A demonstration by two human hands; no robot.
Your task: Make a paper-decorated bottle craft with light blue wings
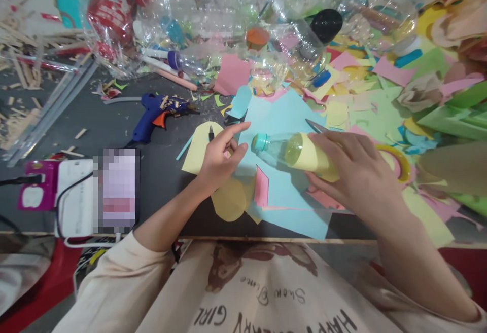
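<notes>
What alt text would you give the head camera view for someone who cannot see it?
A person's right hand holds yellow paper around a clear plastic bottle with a teal cap, lying on a light blue sheet, while the left hand rests open beside the cap. A blue glue gun, paper scraps and a heap of empty bottles surround them.

Words on the cloth across my lap

The beige printed cloth [266, 292] below my arms carries dark lettering, upside down from where I look: block capitals reading "GIRL" at one end and "HAPP" running off the bottom edge, with a cursive "Show" above them and a smaller cursive word beside it too blurred to read. The red label [108, 16] on a crushed clear plastic bottle is illegible
</notes>
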